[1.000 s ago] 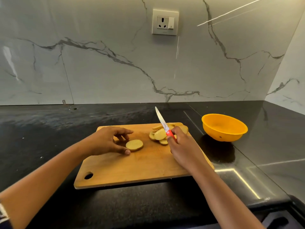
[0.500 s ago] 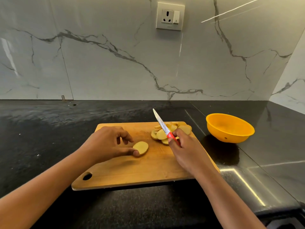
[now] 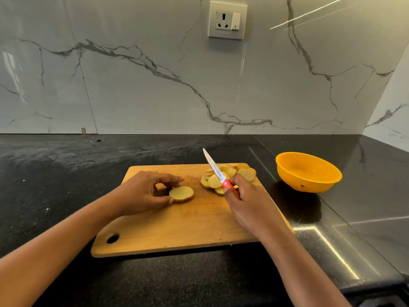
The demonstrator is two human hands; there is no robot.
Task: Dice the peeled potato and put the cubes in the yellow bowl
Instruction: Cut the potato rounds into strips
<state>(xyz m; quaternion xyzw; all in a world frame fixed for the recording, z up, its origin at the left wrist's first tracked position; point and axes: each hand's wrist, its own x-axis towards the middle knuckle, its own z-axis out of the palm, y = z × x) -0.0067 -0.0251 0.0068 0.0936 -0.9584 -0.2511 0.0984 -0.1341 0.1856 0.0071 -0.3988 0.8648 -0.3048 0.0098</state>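
Observation:
A wooden cutting board [image 3: 177, 229] lies on the black counter. One round potato slice [image 3: 182, 193] lies flat near the board's middle, pinched at its left edge between the thumb and fingers of my left hand [image 3: 141, 192]. A pile of several potato slices [image 3: 230, 177] sits at the board's far right corner. My right hand [image 3: 250, 207] grips a red-handled knife [image 3: 215, 170], its blade pointing up and away over the pile, apart from the single slice. The yellow bowl [image 3: 309, 171] stands on the counter right of the board and looks empty.
The black counter [image 3: 55, 173] runs back to a marble wall with a socket [image 3: 228, 19]. A side wall closes the right corner behind the bowl. The counter's front edge lies just below the board.
The single slice has shifted slightly right under my left hand. My right hand and the knife stay over the pile, nearly unmoved. The view has tilted a little.

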